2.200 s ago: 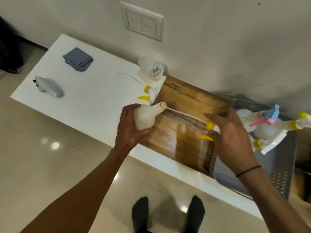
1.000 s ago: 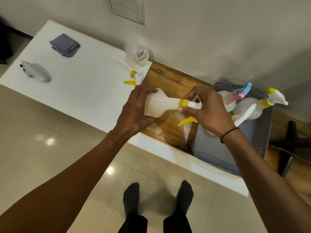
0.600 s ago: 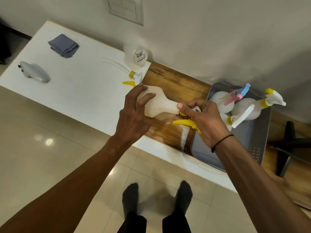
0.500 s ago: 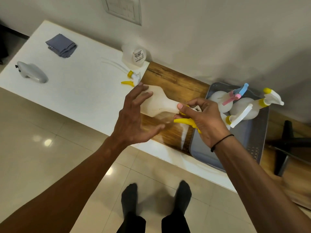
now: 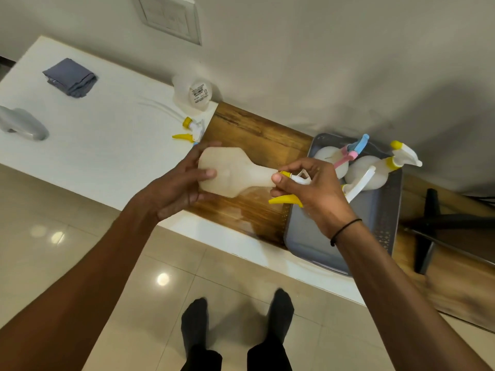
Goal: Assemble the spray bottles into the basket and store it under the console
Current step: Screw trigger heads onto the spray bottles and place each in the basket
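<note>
A white printed label (image 5: 198,93) stood on the clear bottle (image 5: 191,96) beside the wall; its print was too small to read.

Bare basket floor (image 5: 316,236) below three bottles (image 5: 367,175)

A folded grey cloth (image 5: 70,81) lay on the white surface (image 5: 101,145) near its far end, with a grey handheld device (image 5: 22,124) well apart from it at the near edge. A switch plate (image 5: 171,17) sat on the wall. Black chair legs (image 5: 450,226) stood on the floor.
</note>
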{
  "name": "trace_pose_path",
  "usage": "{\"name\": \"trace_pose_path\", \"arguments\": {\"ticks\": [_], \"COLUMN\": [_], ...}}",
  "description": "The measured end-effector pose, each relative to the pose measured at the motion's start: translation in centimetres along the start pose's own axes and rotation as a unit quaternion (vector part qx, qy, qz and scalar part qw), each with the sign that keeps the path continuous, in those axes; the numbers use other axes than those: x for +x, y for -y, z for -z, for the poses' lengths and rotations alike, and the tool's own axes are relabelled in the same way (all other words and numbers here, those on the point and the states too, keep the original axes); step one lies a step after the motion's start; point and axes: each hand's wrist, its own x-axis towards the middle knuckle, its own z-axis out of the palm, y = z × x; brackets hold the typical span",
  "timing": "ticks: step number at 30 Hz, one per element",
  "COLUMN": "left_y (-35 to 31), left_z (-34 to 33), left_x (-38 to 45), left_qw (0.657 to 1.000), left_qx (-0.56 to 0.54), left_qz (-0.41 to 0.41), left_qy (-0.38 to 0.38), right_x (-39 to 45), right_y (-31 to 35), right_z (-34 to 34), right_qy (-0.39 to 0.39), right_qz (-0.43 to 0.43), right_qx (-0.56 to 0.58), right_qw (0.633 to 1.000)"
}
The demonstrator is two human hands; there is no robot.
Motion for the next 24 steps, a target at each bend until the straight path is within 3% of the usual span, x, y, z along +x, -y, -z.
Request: {"name": "trace_pose_path", "arguments": {"ticks": [3,5,9,11,13,15,16,18,21,24], "left_y": [-0.1,0.0,0.4,1.0,1.1,1.0,1.0,1.1,1.7,1.5], "left_z": [0.6,0.9,0.9,0.8,1.3,1.4,1.1,0.3,-0.2,0.0], "left_x": [-1.0,-0.9,-0.5,-0.2,-0.2,-0.4,-0.3,0.1,0.1,-0.2], "left_qw": [0.982,0.97,0.986,0.991,0.998,0.992,0.992,0.994,0.986,0.994], "left_qx": [-0.132,-0.219,-0.034,0.018,0.04,-0.011,-0.055,-0.098,-0.03,0.012], "left_qz": [-0.049,-0.01,0.161,0.133,0.029,-0.055,-0.048,0.042,0.161,0.055], "left_qy": [0.127,0.104,-0.021,-0.003,0.046,0.112,0.099,0.02,0.006,0.09], "right_x": [-0.4,-0.4,-0.5,-0.5,-0.7,-0.9,-1.1,-1.3,-1.3,-1.1], "right_y": [-0.2,-0.3,-0.3,-0.1,0.0,-0.1,-0.2,-0.3,-0.1,0.1], "right_z": [0.8,0.9,0.8,1.4,2.2,2.7,2.7,2.4,2.4,3.4], "right_qy": [0.024,0.027,0.006,0.008,0.012,0.018,0.019,0.016,0.015,0.026], "right_qz": [-0.002,0.015,0.063,0.064,0.047,0.039,0.041,0.053,0.063,0.058], "right_qx": [0.04,0.029,-0.078,-0.082,-0.056,-0.049,-0.056,-0.075,-0.087,-0.064], "right_qw": [0.999,0.999,0.995,0.995,0.997,0.998,0.997,0.996,0.994,0.996]}}
